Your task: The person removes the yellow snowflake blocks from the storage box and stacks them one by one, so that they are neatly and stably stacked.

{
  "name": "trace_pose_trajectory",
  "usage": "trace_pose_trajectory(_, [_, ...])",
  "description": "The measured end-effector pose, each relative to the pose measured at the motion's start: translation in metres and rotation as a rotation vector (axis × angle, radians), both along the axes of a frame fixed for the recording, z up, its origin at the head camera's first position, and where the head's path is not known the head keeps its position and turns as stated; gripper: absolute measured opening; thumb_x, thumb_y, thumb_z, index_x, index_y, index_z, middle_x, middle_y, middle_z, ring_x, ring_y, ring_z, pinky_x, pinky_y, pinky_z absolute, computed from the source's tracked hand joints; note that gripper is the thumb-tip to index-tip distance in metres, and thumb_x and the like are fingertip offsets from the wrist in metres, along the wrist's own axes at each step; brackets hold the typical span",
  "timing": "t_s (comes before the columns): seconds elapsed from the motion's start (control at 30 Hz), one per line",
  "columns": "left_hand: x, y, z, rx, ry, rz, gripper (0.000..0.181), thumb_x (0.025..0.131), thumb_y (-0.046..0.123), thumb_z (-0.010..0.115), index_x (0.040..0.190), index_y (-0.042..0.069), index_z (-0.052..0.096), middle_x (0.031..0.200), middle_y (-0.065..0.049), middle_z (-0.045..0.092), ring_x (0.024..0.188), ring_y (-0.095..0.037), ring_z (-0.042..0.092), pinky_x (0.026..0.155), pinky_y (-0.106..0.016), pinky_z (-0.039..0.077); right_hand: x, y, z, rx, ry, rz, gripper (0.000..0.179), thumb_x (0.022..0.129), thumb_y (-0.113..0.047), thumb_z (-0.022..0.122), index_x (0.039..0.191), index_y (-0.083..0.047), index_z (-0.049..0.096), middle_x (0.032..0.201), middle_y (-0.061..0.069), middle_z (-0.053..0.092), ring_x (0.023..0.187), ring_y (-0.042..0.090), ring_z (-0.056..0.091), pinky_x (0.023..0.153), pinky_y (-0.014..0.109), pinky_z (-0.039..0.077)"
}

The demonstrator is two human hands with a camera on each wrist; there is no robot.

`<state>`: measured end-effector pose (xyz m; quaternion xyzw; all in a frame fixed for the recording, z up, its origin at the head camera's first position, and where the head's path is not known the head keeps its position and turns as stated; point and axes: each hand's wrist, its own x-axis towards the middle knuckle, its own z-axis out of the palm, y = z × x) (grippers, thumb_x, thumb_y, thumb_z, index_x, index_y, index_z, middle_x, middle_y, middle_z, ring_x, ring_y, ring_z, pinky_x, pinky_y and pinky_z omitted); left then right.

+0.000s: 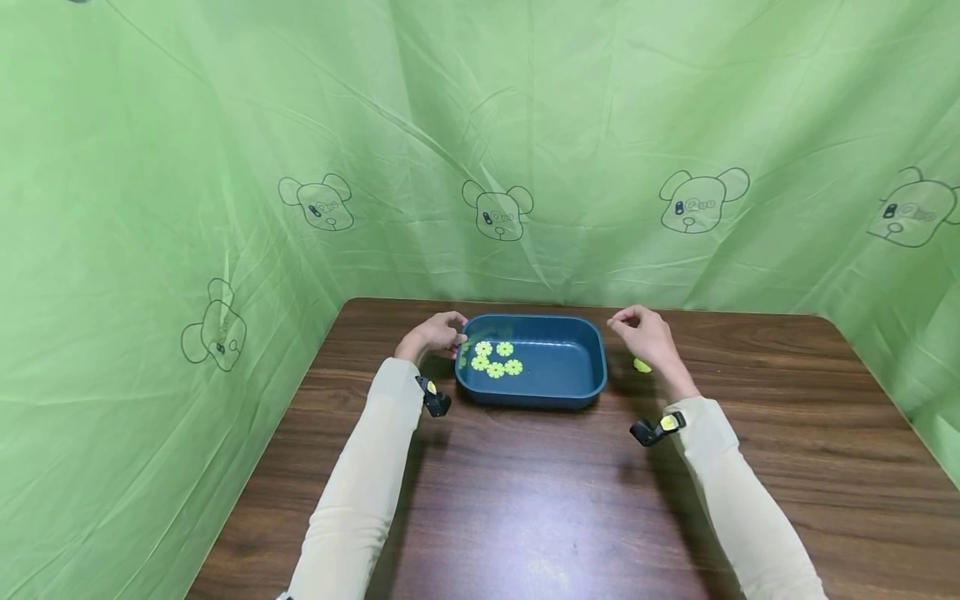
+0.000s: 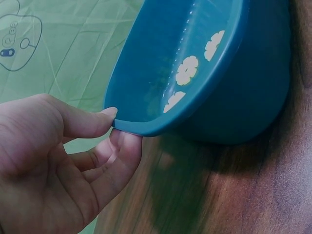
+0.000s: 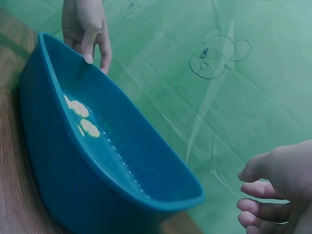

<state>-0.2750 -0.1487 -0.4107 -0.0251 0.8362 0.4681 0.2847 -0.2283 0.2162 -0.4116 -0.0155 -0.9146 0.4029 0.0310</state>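
A dark blue rectangular basin (image 1: 558, 362) stands at the far side of the table. My left hand (image 1: 437, 332) pinches its left rim, thumb over the edge and fingers underneath, as the left wrist view shows closely. Several yellow-green flower-shaped pieces (image 1: 496, 370) lie on the basin floor towards the left end. Off the basin's right end, my right hand (image 1: 647, 335) hovers with nothing in it. In the right wrist view its fingers (image 3: 263, 210) are loosely bent, apart from the thumb. Another yellow-green piece (image 1: 642, 365) lies on the table, partly hidden by that hand.
The dark wooden table (image 1: 525, 508) runs up to a green curtain (image 1: 570, 242) printed with bear faces, which also encloses the sides. Each wrist carries a small black camera mount, one on the left sleeve (image 1: 360, 483) and one on the right sleeve (image 1: 750, 500).
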Motion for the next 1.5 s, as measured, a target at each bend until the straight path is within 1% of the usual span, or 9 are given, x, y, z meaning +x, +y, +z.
trace_pose_trajectory(0.17, [0.000,0.000,0.000,0.002,-0.005,0.006,0.037,0.099,0.007,0.050,0.135,0.008,0.043,0.098,-0.014,0.051,0.080,-0.021,0.054,0.096,-0.049,0.049,-0.002,-0.014,0.003,-0.020,0.004,0.020,0.026,0.094,-0.026,0.059,0.108,-0.004,0.063,0.106,0.016,0.062,0.097,0.028,0.053,0.078,0.032,0.040])
trace_pose_trajectory(0.43, [0.000,0.000,-0.003,0.004,0.003,0.008,0.034,0.098,0.007,0.051,0.132,0.009,0.045,0.096,-0.012,0.051,0.077,-0.019,0.054,0.096,-0.051,0.048,-0.007,-0.034,-0.001,-0.047,0.027,0.049,0.025,0.093,-0.028,0.061,0.105,-0.006,0.063,0.102,0.014,0.064,0.093,0.027,0.056,0.076,0.031,0.044])
trace_pose_trajectory(0.67, [0.000,0.000,-0.004,0.014,0.003,0.012,0.034,0.098,0.007,0.051,0.131,0.009,0.045,0.097,-0.012,0.050,0.076,-0.019,0.054,0.096,-0.051,0.048,-0.006,-0.052,-0.004,-0.058,0.050,0.068,0.023,0.091,-0.025,0.064,0.104,-0.006,0.064,0.101,0.014,0.066,0.094,0.027,0.059,0.080,0.033,0.044])
trace_pose_trajectory(0.87, [-0.001,0.000,-0.004,0.014,0.001,0.011,0.034,0.098,0.007,0.051,0.131,0.009,0.045,0.097,-0.012,0.049,0.077,-0.019,0.053,0.096,-0.051,0.048,-0.006,-0.066,-0.009,-0.074,0.026,0.096,0.021,0.091,-0.024,0.065,0.103,-0.007,0.063,0.100,0.012,0.066,0.091,0.024,0.059,0.076,0.030,0.045])
trace_pose_trajectory(1.13, [0.000,0.000,-0.004,0.012,0.004,0.015,0.035,0.098,0.006,0.051,0.132,0.008,0.044,0.094,-0.012,0.050,0.076,-0.019,0.053,0.096,-0.050,0.049,-0.004,-0.086,-0.018,-0.072,0.032,0.144,0.020,0.089,-0.022,0.067,0.102,-0.006,0.063,0.097,0.012,0.066,0.088,0.025,0.060,0.077,0.031,0.046])
trace_pose_trajectory(1.27, [-0.001,0.000,-0.005,0.013,0.005,0.015,0.036,0.098,0.006,0.051,0.133,0.008,0.044,0.094,-0.012,0.050,0.076,-0.019,0.053,0.096,-0.051,0.049,-0.001,-0.097,-0.023,-0.077,0.043,0.174,0.018,0.088,-0.021,0.068,0.098,-0.008,0.063,0.092,0.008,0.066,0.083,0.021,0.058,0.072,0.030,0.046])
trace_pose_trajectory(1.37, [-0.002,0.000,-0.005,0.012,0.007,0.013,0.037,0.098,0.007,0.051,0.134,0.008,0.043,0.096,-0.012,0.049,0.077,-0.019,0.053,0.096,-0.051,0.049,-0.001,-0.104,-0.028,-0.072,0.043,0.194,0.015,0.088,-0.021,0.068,0.096,-0.009,0.063,0.091,0.006,0.065,0.081,0.018,0.057,0.071,0.029,0.045])
trace_pose_trajectory(1.5, [-0.002,-0.001,-0.005,0.006,0.010,0.010,0.037,0.098,0.007,0.051,0.135,0.008,0.043,0.097,-0.012,0.049,0.077,-0.019,0.053,0.096,-0.051,0.048,-0.004,-0.111,-0.035,-0.051,0.004,0.207,0.017,0.088,-0.023,0.069,0.097,-0.010,0.063,0.093,0.005,0.065,0.085,0.019,0.059,0.074,0.032,0.047])
